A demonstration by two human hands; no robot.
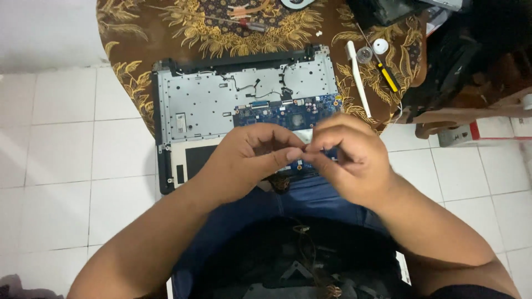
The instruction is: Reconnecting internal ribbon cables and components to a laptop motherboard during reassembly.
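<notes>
Both my hands met, fingertips pinched together, over an opened laptop chassis.

My left hand [249,158] and right hand [346,158] hovered above the near edge of the laptop chassis [194,108], thumbs and forefingers closed toward each other; they may have pinched something tiny between them, but I could not tell what from this view. Just beyond my fingers lay the blue circuit board [282,113], set in the grey metal frame. The chassis rested on a brown-and-gold patterned cloth [133,27]. To the right lay a yellow-handled screwdriver [388,76], a white plastic stick [359,80] and a small round lid [380,46].
</notes>
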